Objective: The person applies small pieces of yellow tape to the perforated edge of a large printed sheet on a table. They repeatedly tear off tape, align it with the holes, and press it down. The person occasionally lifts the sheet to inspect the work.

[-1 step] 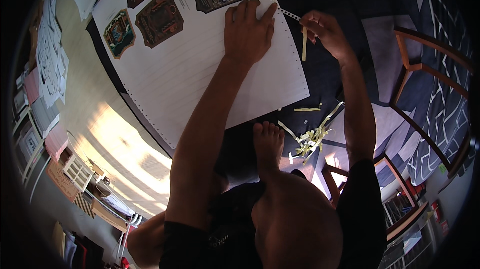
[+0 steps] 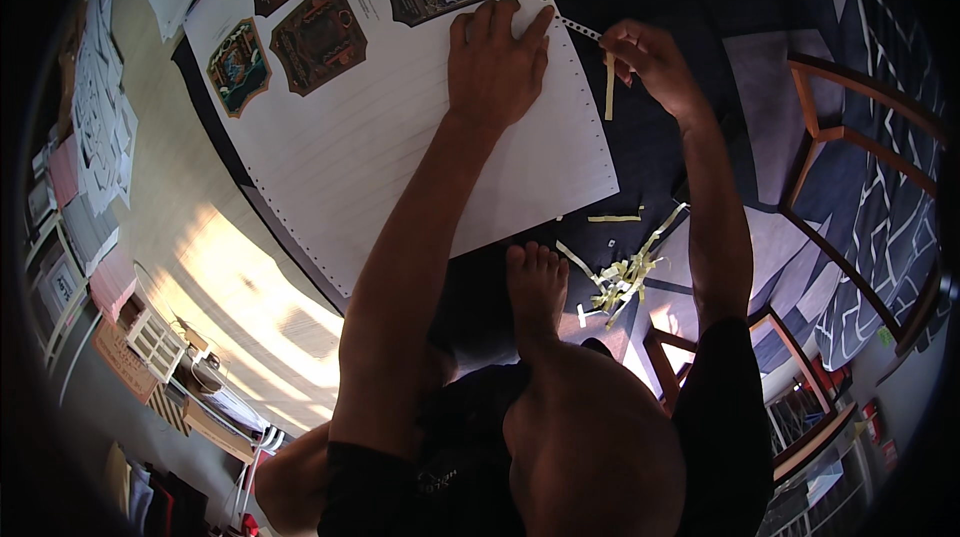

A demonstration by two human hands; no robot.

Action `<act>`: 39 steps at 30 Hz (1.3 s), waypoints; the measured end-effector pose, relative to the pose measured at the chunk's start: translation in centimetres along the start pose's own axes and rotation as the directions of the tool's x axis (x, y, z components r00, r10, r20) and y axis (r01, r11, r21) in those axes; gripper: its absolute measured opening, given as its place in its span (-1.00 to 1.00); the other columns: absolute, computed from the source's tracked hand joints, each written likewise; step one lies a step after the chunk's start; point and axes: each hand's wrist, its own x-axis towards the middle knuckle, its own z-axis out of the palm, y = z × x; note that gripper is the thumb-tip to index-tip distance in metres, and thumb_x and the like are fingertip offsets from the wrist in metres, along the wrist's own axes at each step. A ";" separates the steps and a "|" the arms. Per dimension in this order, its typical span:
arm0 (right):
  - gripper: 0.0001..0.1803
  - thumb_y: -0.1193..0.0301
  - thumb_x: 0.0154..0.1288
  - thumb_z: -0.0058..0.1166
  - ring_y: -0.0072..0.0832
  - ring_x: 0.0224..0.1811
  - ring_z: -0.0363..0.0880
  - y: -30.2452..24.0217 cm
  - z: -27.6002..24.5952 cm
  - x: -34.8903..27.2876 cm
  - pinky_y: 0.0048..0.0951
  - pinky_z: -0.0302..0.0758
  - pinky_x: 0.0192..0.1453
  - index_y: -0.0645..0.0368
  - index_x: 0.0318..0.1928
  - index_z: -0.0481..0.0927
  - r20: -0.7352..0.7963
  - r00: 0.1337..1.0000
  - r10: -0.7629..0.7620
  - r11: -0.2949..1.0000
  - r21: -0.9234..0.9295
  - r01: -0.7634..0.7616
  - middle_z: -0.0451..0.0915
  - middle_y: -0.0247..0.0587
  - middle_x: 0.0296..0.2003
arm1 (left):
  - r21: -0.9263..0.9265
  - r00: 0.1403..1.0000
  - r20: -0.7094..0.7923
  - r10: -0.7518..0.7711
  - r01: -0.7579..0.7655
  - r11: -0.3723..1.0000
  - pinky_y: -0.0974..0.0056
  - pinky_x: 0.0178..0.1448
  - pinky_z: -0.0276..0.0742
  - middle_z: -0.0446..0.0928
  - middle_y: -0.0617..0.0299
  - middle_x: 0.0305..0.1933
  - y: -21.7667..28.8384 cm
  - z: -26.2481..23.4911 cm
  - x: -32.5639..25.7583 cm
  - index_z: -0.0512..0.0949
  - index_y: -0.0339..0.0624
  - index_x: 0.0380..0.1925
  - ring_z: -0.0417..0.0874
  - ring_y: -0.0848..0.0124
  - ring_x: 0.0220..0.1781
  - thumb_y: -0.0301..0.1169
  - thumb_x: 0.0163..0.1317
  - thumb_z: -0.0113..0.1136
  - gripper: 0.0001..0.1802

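Head-worn view; faces down; seemingly near.

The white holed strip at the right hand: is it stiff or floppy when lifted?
Probably floppy: the strip looks narrow and thin. It may tear easily, given its row of holes. Likely light, resembling paper.

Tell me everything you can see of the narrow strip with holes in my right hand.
The narrow strip is white and looks like paper, with a row of dark-looking holes along it. It slants down rightward from the right edge of the printed sheet, near the index fingertip of your left hand, to the pinched fingers of your right hand. Whether it joins the sheet is too small to tell. A pale yellow length hangs below those fingers; the hand hides whether both are one piece.
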 end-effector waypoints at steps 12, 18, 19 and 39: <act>-0.84 0.42 0.47 0.12 -0.71 -0.52 0.43 -1.1 -0.9 -0.9 -0.56 0.34 -0.41 0.25 -0.21 0.65 -0.005 1.000 0.011 0.991 -0.131 -0.011 0.57 -0.39 -0.48 | -0.026 1.000 -0.005 0.003 -0.003 1.000 0.03 0.33 0.29 0.47 0.20 0.13 -0.1 -0.1 -0.1 0.63 0.17 0.24 0.46 0.27 0.22 -0.20 0.40 0.21 -0.59; -0.86 0.43 0.48 0.11 -0.70 -0.47 0.39 -0.7 0.8 -1.5 -0.55 0.34 -0.35 0.24 -0.18 0.65 0.031 0.998 -0.060 0.998 -0.032 0.061 0.55 -0.41 -0.48 | -0.060 0.999 0.046 0.009 -0.006 0.998 0.00 0.40 0.26 0.47 0.14 0.19 -0.5 -0.5 -0.5 0.49 0.09 0.37 0.45 0.22 0.24 -0.15 0.43 0.15 -0.48; -0.86 0.43 0.48 0.11 -0.69 -0.46 0.39 -0.6 1.0 -1.5 -0.55 0.34 -0.34 0.24 -0.17 0.65 0.044 0.996 -0.076 0.997 -0.013 0.077 0.55 -0.42 -0.47 | -0.082 0.998 0.064 0.003 0.002 0.997 -0.01 0.42 0.26 0.46 0.12 0.22 -0.6 -0.7 -0.5 0.45 0.06 0.40 0.45 0.20 0.25 -0.15 0.44 0.14 -0.45; -0.90 0.48 0.49 0.08 -0.74 -0.44 0.39 0.4 2.1 -1.7 -0.58 0.32 -0.36 0.23 -0.16 0.64 0.044 0.994 -0.100 0.994 -0.032 0.102 0.58 -0.45 -0.41 | -0.148 0.997 0.074 0.032 -0.021 0.989 -0.14 0.57 0.15 0.39 -0.12 0.36 0.0 -0.9 -1.4 0.44 0.16 0.40 0.36 -0.04 0.46 -0.23 0.42 0.11 -0.46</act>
